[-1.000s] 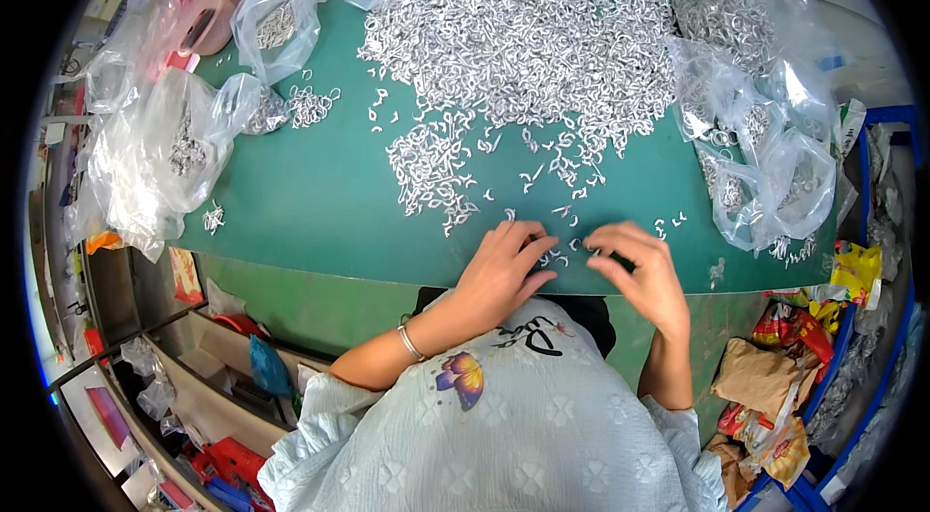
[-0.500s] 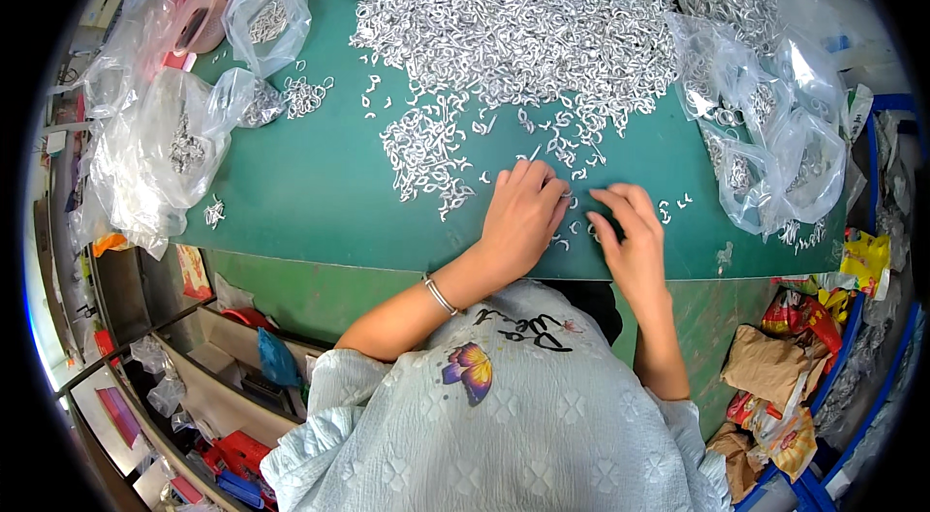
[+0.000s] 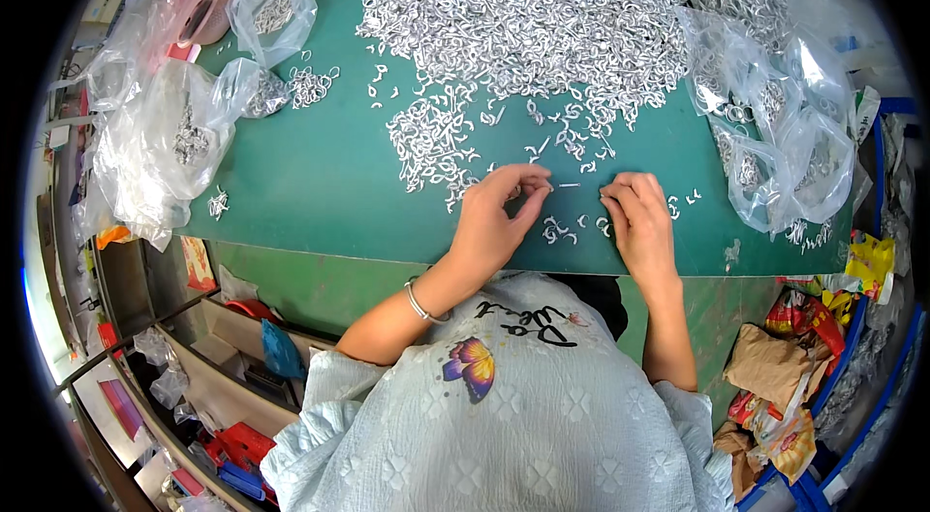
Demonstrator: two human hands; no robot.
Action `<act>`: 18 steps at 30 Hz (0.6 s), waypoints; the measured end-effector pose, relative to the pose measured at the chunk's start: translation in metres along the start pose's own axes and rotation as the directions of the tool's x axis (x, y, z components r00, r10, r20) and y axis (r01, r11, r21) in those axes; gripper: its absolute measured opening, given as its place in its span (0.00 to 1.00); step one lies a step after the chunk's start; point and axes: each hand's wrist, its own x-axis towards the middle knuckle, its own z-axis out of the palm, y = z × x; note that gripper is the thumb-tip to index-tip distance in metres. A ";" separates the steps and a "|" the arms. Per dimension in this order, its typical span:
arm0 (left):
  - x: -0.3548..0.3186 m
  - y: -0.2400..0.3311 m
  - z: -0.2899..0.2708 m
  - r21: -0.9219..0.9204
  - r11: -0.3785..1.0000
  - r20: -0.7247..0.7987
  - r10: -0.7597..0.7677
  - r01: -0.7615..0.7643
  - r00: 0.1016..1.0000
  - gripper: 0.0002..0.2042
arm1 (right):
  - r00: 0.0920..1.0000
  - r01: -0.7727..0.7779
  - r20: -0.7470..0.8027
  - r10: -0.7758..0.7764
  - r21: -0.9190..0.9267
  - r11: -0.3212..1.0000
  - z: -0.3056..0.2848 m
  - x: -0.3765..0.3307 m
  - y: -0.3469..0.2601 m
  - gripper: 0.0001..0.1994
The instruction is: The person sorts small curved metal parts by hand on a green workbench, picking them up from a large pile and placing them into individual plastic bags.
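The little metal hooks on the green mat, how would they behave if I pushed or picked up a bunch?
The small silvery hooks look thin and light, so a push would probably scatter them across the green mat rather than roll them. Their curled shapes seem apt to snag together in clumps. Singly they likely need a fingertip pinch, as the left hand shows.
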 end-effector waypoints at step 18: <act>-0.027 -0.001 -0.016 -0.365 0.852 0.217 -0.314 0.375 0.924 0.10 | 0.966 -0.260 0.052 0.255 0.230 0.938 -0.006 -0.025 -0.033 0.07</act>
